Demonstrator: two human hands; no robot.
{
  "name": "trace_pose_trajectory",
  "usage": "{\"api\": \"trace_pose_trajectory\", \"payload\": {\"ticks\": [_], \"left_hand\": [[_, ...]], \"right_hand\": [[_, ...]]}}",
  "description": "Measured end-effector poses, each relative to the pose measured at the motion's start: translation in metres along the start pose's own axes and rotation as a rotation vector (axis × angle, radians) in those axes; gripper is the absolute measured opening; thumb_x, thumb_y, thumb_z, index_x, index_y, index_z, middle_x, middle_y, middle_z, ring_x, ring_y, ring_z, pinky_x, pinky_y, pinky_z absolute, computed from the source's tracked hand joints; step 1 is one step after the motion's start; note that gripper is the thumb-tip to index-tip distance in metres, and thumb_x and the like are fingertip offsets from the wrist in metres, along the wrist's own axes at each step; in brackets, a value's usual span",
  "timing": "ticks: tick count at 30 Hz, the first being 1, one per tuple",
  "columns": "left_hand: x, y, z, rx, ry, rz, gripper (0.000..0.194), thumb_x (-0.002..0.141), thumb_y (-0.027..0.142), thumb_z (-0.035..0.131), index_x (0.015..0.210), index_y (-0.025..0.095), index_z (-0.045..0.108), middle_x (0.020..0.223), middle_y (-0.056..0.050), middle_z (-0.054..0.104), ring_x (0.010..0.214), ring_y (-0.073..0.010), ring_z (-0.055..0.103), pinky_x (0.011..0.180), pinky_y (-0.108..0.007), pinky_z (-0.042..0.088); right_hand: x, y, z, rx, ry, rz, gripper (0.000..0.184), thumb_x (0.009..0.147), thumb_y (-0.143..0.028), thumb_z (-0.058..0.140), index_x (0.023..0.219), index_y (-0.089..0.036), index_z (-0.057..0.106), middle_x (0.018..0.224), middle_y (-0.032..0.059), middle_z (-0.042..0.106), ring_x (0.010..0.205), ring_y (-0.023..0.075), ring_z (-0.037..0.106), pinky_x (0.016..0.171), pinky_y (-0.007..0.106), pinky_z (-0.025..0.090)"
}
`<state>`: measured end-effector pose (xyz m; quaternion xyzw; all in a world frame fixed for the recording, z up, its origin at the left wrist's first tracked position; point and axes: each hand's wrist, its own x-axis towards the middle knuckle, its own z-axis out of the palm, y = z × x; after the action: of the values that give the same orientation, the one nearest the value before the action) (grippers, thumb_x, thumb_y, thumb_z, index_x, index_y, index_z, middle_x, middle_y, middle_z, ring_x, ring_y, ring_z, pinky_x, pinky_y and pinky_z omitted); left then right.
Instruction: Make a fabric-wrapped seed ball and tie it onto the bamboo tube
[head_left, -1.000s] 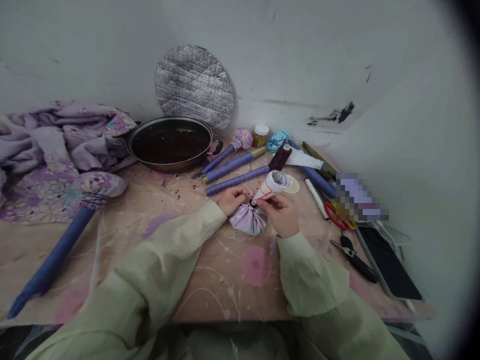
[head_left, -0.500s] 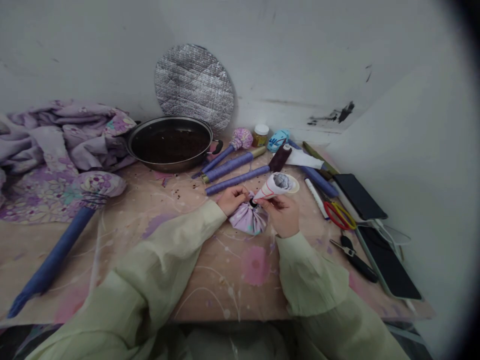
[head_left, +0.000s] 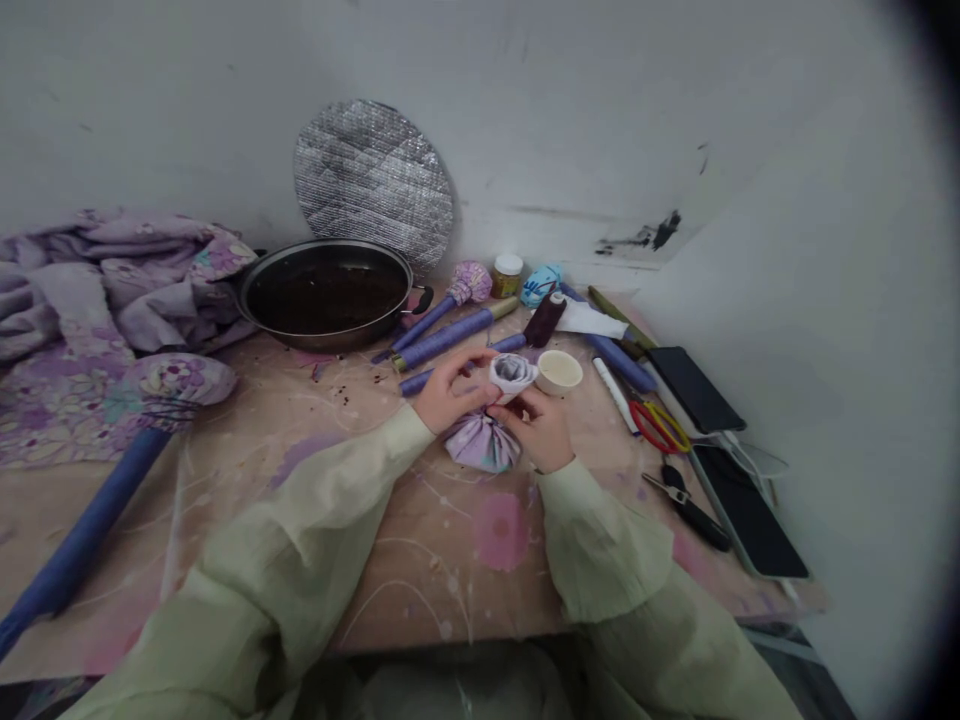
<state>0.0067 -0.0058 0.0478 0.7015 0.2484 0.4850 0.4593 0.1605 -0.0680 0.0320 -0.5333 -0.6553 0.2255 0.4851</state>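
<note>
Between both hands' fingers [head_left: 477, 368] sits a rolled white bundle [head_left: 513, 376].

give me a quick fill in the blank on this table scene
The left hand and right hand grip a white roll above a ____ fabric bundle.
The scissors have red and ____ handles.
The round quilted mat leans against the ____ behind the pan.

Missing words: floral; yellow; wall

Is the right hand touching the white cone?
Touching: the head view shows the fingers of the right hand pressed against the lower side of the white cone.
</note>
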Motion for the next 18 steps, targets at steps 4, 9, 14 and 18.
{"api": "trace_pose_trajectory", "payload": {"ticks": [4, 9, 14, 18], "left_hand": [[-0.001, 0.016, 0.004, 0.141, -0.064, 0.043, 0.043, 0.066, 0.039, 0.073, 0.099, 0.013, 0.063, 0.100, -0.010, 0.066, 0.094, -0.0214, 0.058, 0.086, -0.033, 0.043], [-0.002, 0.018, 0.008, 0.129, -0.062, -0.052, 0.039, 0.069, 0.040, 0.070, 0.096, 0.012, 0.064, 0.093, -0.009, 0.068, 0.084, -0.0196, 0.061, 0.080, -0.033, 0.047], [0.000, 0.013, 0.006, 0.091, -0.046, -0.115, 0.040, 0.069, 0.040, 0.070, 0.097, 0.011, 0.063, 0.094, -0.009, 0.069, 0.084, -0.0193, 0.061, 0.082, -0.034, 0.048], [0.001, 0.015, 0.006, 0.088, -0.061, -0.121, 0.040, 0.069, 0.039, 0.069, 0.097, 0.012, 0.063, 0.096, -0.010, 0.068, 0.087, -0.0209, 0.061, 0.085, -0.036, 0.047]], "right_hand": [[0.002, -0.011, -0.008, -0.116, -0.072, -0.085, 0.026, 0.077, -0.040, 0.061, 0.084, -0.015, 0.067, 0.083, 0.0087, 0.066, 0.073, 0.0185, 0.059, 0.065, 0.031, 0.047], [0.011, -0.006, -0.086, -0.433, 0.040, 0.130, 0.035, 0.076, -0.040, 0.061, 0.101, -0.017, 0.066, 0.095, 0.0103, 0.069, 0.068, 0.0183, 0.060, 0.064, 0.032, 0.047], [0.020, 0.036, -0.184, -0.900, 0.273, 0.438, 0.047, 0.083, -0.021, 0.039, 0.128, -0.016, 0.047, 0.110, 0.0133, 0.067, 0.098, 0.0308, 0.054, 0.084, 0.049, 0.038], [0.013, 0.073, -0.216, -1.016, 0.246, 0.616, 0.059, 0.079, -0.017, 0.037, 0.138, -0.016, 0.033, 0.114, 0.0143, 0.065, 0.112, 0.0353, 0.044, 0.089, 0.054, 0.031]]}}
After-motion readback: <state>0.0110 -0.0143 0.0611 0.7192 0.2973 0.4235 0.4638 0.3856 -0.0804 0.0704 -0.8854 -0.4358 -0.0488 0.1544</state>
